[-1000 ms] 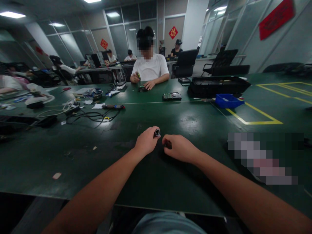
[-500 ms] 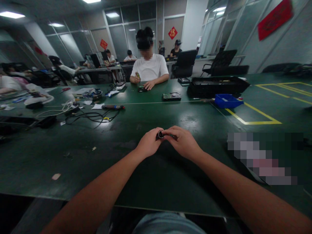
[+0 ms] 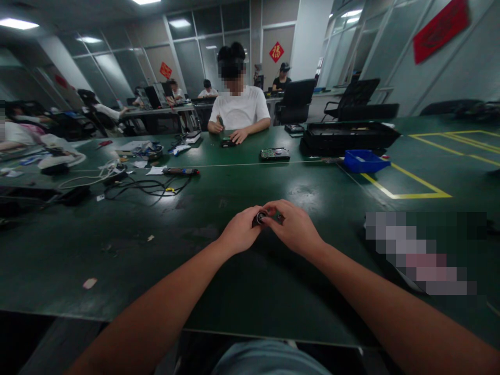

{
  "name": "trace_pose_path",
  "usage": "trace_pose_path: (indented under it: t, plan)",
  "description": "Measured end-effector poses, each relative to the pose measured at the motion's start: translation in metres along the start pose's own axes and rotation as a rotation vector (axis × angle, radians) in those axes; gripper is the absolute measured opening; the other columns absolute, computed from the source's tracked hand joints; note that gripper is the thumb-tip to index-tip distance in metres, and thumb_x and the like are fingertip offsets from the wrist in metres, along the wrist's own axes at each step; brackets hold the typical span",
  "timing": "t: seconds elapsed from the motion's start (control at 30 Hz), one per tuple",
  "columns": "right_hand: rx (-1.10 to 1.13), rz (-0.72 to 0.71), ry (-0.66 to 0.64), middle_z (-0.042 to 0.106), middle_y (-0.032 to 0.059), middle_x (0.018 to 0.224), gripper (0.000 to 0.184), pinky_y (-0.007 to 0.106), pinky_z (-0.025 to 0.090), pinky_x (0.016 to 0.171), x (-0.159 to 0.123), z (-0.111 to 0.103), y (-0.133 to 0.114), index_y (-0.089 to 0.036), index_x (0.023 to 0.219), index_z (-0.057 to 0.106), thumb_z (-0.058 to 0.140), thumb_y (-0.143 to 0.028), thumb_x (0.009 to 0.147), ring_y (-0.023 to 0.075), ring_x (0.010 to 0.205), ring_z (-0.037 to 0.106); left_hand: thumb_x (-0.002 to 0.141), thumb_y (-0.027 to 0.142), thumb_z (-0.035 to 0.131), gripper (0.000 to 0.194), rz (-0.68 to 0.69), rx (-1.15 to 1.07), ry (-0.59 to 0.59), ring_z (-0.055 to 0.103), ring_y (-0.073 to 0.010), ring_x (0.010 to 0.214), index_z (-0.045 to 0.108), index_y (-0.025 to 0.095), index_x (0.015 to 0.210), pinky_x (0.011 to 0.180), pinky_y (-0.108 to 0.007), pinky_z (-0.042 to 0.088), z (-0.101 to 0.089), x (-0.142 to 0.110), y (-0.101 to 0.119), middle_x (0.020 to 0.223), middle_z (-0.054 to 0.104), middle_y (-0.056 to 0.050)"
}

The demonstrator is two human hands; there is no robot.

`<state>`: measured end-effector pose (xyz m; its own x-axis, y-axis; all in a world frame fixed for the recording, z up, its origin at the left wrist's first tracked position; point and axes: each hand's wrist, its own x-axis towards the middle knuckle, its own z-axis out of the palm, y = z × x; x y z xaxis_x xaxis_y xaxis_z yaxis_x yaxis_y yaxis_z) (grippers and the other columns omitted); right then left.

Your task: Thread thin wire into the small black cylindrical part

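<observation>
Both my hands meet over the green table (image 3: pixel 219 281), near its middle. Closed around a small dark round part with a silvery ring (image 3: pixel 261 217) is my left hand (image 3: pixel 241 230). The ringed end faces up toward me, and the rest of the part is hidden by my fingers. My right hand (image 3: pixel 294 225) reaches in from the other side, its thumb and forefinger bent onto the ring's edge. A tiny dark bit shows by its curled fingers, too small to name.
Across the table a person in a white shirt (image 3: pixel 241 108) works on a small dark device. A circuit-board drive (image 3: pixel 275 154), a black tray (image 3: pixel 349 138) and a blue bin (image 3: pixel 365 162) stand beyond my hands. A pen-like tool (image 3: pixel 180 171) and black cables (image 3: pixel 142 188) lie to the left.
The ringed part has shifted slightly right and turned more toward me, showing more of its round end. My right thumb and forefinger have moved apart around its edge.
</observation>
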<state>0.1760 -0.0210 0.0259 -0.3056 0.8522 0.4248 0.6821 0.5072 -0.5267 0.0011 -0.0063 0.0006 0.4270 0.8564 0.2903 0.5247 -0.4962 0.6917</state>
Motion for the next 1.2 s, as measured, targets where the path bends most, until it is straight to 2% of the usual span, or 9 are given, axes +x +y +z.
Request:
trace_pose_path:
  t: [0.27, 0.53, 0.67, 0.83, 1.0, 1.2]
  plan:
    - [-0.033, 0.059, 0.008, 0.069, 0.004, 0.087, 0.019, 0.03, 0.044, 0.065, 0.0013, -0.0031, 0.0009, -0.021, 0.1, 0.068, 0.065, -0.032, 0.086, 0.0176, 0.075, 0.06, 0.085, 0.017, 0.058, 0.026, 0.003, 0.003, 0.006, 0.061, -0.02, 0.101, 0.064, 0.021, 0.111, 0.09, -0.034, 0.048, -0.0009, -0.0002, 0.002, 0.11, 0.067, -0.005]
    - [-0.032, 0.075, 0.0, 0.07, 0.0037, 0.084, 0.017, 0.029, 0.043, 0.064, 0.0017, -0.0013, 0.0015, -0.021, 0.096, 0.069, 0.066, -0.033, 0.085, 0.0173, 0.074, 0.061, 0.084, 0.014, 0.056, 0.031, 0.043, 0.022, -0.001, 0.06, -0.0194, 0.1, 0.063, 0.021, 0.114, 0.09, -0.033, 0.047, -0.0013, -0.001, 0.0016, 0.109, 0.066, -0.005]
    - [-0.052, 0.087, 0.014, 0.07, 0.0036, 0.084, 0.016, 0.029, 0.043, 0.064, 0.0018, -0.0007, 0.0011, -0.021, 0.094, 0.069, 0.066, -0.032, 0.084, 0.0175, 0.074, 0.061, 0.085, 0.014, 0.055, 0.027, 0.062, 0.022, -0.02, 0.06, -0.0189, 0.099, 0.063, 0.021, 0.11, 0.088, -0.032, 0.047, -0.0012, -0.0012, 0.0023, 0.107, 0.066, -0.004]
    - [-0.035, 0.077, 0.002, 0.07, 0.0034, 0.083, 0.015, 0.03, 0.043, 0.064, 0.0013, -0.0022, -0.0008, -0.021, 0.094, 0.069, 0.063, -0.033, 0.088, 0.0173, 0.074, 0.061, 0.086, 0.016, 0.055, 0.028, 0.015, 0.031, -0.012, 0.061, -0.0198, 0.099, 0.062, 0.022, 0.113, 0.088, -0.033, 0.048, -0.0017, -0.0011, 0.0021, 0.109, 0.066, -0.005]
    - [-0.03, 0.086, -0.016, 0.07, 0.0025, 0.082, 0.016, 0.029, 0.042, 0.061, 0.0011, -0.0032, -0.0003, -0.022, 0.093, 0.069, 0.068, -0.035, 0.084, 0.0172, 0.072, 0.061, 0.085, 0.016, 0.056, 0.029, 0.014, 0.036, -0.014, 0.061, -0.0202, 0.101, 0.063, 0.022, 0.113, 0.092, -0.034, 0.048, -0.0022, -0.0007, 0.0015, 0.111, 0.066, -0.005]
    - [-0.02, 0.104, 0.028, 0.067, 0.003, 0.079, 0.018, 0.03, 0.042, 0.06, -0.0002, -0.0029, -0.0004, -0.02, 0.096, 0.067, 0.063, -0.034, 0.085, 0.0168, 0.069, 0.059, 0.088, 0.019, 0.056, 0.025, -0.003, 0.043, -0.008, 0.061, -0.0201, 0.099, 0.063, 0.023, 0.112, 0.089, -0.034, 0.048, -0.0018, -0.0014, 0.0031, 0.109, 0.066, -0.005]
